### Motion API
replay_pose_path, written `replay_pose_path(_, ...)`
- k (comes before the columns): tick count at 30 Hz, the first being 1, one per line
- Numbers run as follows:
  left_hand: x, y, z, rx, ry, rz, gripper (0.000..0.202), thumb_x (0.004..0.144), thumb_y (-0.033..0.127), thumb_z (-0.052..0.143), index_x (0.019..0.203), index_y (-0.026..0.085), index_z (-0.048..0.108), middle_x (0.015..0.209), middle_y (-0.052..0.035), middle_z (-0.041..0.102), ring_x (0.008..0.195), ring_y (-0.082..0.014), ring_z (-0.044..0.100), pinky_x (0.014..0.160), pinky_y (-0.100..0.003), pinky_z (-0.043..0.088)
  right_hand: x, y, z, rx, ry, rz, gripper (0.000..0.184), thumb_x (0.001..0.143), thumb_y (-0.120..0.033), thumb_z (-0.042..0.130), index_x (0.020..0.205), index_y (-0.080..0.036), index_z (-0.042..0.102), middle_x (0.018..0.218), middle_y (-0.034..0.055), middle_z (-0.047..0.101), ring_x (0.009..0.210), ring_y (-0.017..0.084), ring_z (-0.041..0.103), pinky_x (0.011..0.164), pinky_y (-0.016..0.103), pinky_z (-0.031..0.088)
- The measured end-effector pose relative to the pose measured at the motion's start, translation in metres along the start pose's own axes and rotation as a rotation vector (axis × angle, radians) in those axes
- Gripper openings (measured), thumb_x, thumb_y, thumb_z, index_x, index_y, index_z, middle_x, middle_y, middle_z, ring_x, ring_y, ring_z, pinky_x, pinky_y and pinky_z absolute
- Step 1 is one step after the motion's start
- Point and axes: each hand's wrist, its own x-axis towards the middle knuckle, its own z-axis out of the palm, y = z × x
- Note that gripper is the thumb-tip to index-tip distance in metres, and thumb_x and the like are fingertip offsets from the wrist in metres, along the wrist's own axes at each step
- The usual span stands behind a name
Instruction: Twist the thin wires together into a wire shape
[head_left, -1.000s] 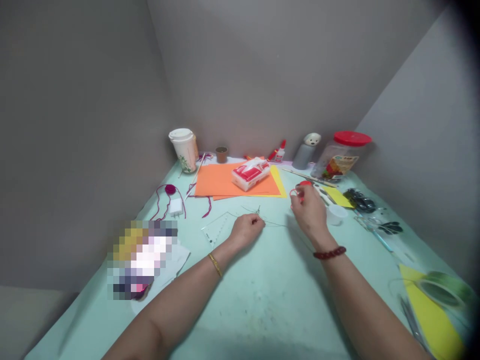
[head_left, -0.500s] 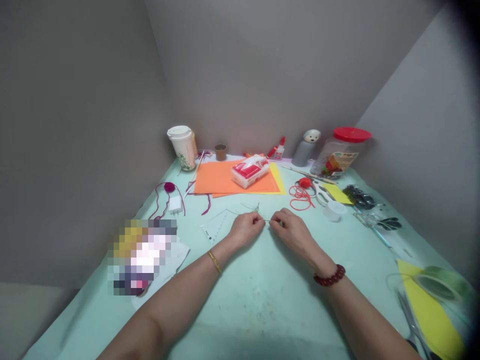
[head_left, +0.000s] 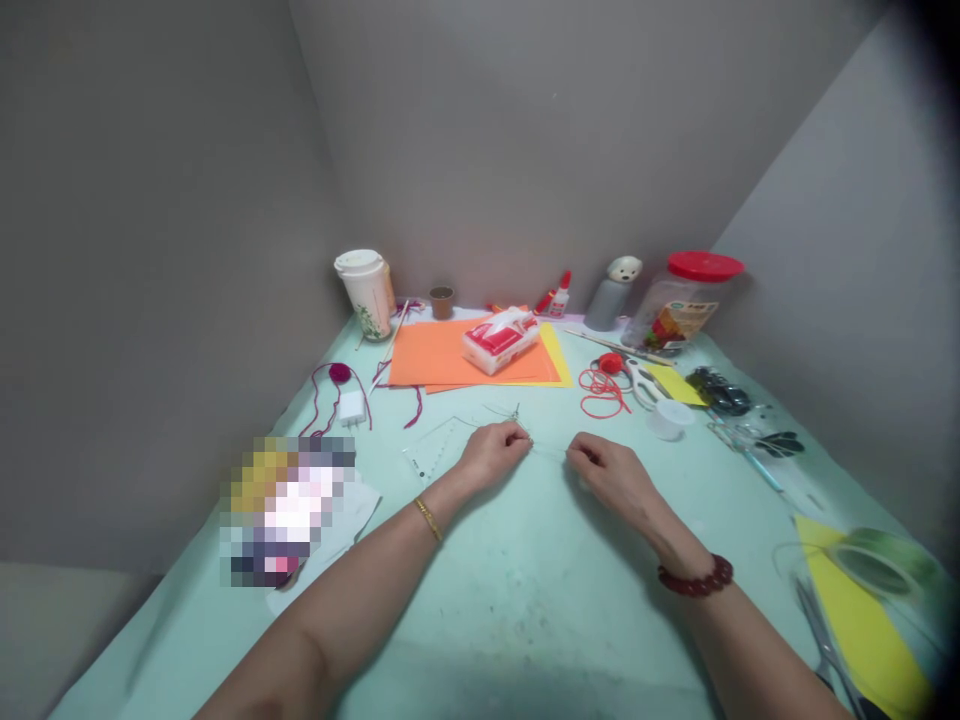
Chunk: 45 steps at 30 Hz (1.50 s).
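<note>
My left hand point(head_left: 496, 453) is closed in a pinch around a small bundle of thin, dark greenish strands point(head_left: 515, 414), whose loose ends stick out past the fingers. A fine pale thread point(head_left: 550, 447) runs from that bundle across to my right hand point(head_left: 613, 480). The right fingertips are pinched together on its other end, a short way above the table. Whether the strands are wire or thread is too small to tell. Partly under the left wrist's far side lies a clear triangular ruler point(head_left: 429, 455).
Behind the hands lie orange paper sheets point(head_left: 420, 355) with a tissue pack point(head_left: 501, 340). To the right are red yarn point(head_left: 602, 393), white-handled scissors point(head_left: 643, 384), a small clear cup point(head_left: 671, 420), green tape point(head_left: 885, 562) and grey scissors point(head_left: 821, 630). A white charger point(head_left: 351, 408) sits left.
My right hand has moved right and slightly toward me, widening the gap and drawing the thread out between the hands. The left hand has stayed almost in place.
</note>
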Motion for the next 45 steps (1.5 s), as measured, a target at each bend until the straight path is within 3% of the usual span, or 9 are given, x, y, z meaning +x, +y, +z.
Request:
replay_pose_path(8,0.001,-0.002,0.001,-0.001,0.009,-0.012,0.024,0.08,0.036,0.05,0.079,0.02,0.068,0.082,0.0015,0.07,0.078,-0.0144,0.059,0.07,-0.025,0.04,-0.021,0.028,-0.014,-0.127,-0.016,0.041,0.023,0.075,-0.033,0.042,0.063,-0.02,0.055,0.064,0.0021,0.056,0.058,0.016,0.047,0.054,0.027,0.031)
replay_pose_path(14,0.0,-0.002,0.001,0.021,0.014,0.002,0.024,0.081,0.036,0.049,0.08,0.02,0.068,0.081,0.0014,0.069,0.077,-0.0143,0.059,0.068,-0.024,0.04,-0.002,0.007,0.001,-0.016,0.242,-0.025,0.025,0.082,-0.034,0.045,0.082,-0.019,0.064,0.087,0.0054,0.061,0.071,0.017,0.052,0.069,0.03,0.037)
replay_pose_path(17,-0.001,-0.002,0.001,0.017,0.016,0.005,0.024,0.08,0.036,0.05,0.082,0.02,0.068,0.081,0.0012,0.069,0.077,-0.0138,0.058,0.067,-0.024,0.04,0.013,-0.006,0.018,-0.013,0.163,-0.078,0.02,0.081,-0.028,0.046,0.085,-0.018,0.063,0.086,0.0046,0.06,0.073,0.017,0.053,0.07,0.028,0.038)
replay_pose_path(21,-0.001,-0.002,0.001,-0.015,0.001,-0.017,0.022,0.077,0.035,0.054,0.083,0.021,0.069,0.079,0.0015,0.068,0.074,-0.0129,0.057,0.066,-0.023,0.04,0.018,-0.007,0.029,-0.11,0.11,-0.085,0.018,0.084,-0.022,0.04,0.075,-0.017,0.055,0.079,0.0043,0.058,0.072,0.016,0.051,0.066,0.028,0.035)
replay_pose_path(26,0.0,-0.003,0.002,-0.041,-0.01,-0.043,0.022,0.072,0.035,0.06,0.086,0.021,0.069,0.076,0.0012,0.067,0.071,-0.0124,0.056,0.063,-0.023,0.039,0.013,-0.003,0.026,-0.129,0.089,-0.062,0.018,0.086,-0.023,0.037,0.075,-0.018,0.049,0.079,0.0048,0.056,0.07,0.016,0.049,0.063,0.027,0.033)
replay_pose_path(36,-0.002,-0.001,0.001,-0.036,-0.007,-0.04,0.025,0.074,0.04,0.06,0.086,0.021,0.07,0.07,0.0021,0.063,0.068,-0.0121,0.053,0.06,-0.023,0.036,0.021,-0.014,0.03,0.074,0.003,0.054,0.016,0.078,-0.026,0.045,0.075,-0.018,0.059,0.072,0.001,0.061,0.068,0.016,0.052,0.063,0.026,0.033)
replay_pose_path(41,-0.001,-0.003,0.002,-0.065,0.002,-0.04,0.037,0.072,0.038,0.063,0.106,0.022,0.067,0.073,0.003,0.064,0.07,-0.0122,0.055,0.064,-0.023,0.039,0.02,-0.012,0.028,0.103,-0.011,0.087,0.019,0.076,-0.028,0.045,0.071,-0.018,0.06,0.07,0.0016,0.061,0.066,0.016,0.051,0.062,0.026,0.033)
replay_pose_path(45,-0.001,-0.005,0.003,-0.056,0.008,-0.034,0.043,0.072,0.038,0.062,0.112,0.022,0.065,0.073,0.0034,0.063,0.07,-0.0121,0.055,0.065,-0.022,0.039,0.023,-0.013,0.026,0.223,-0.074,0.207,0.026,0.077,-0.032,0.045,0.061,-0.016,0.056,0.057,0.0019,0.054,0.055,0.013,0.046,0.054,0.024,0.03)
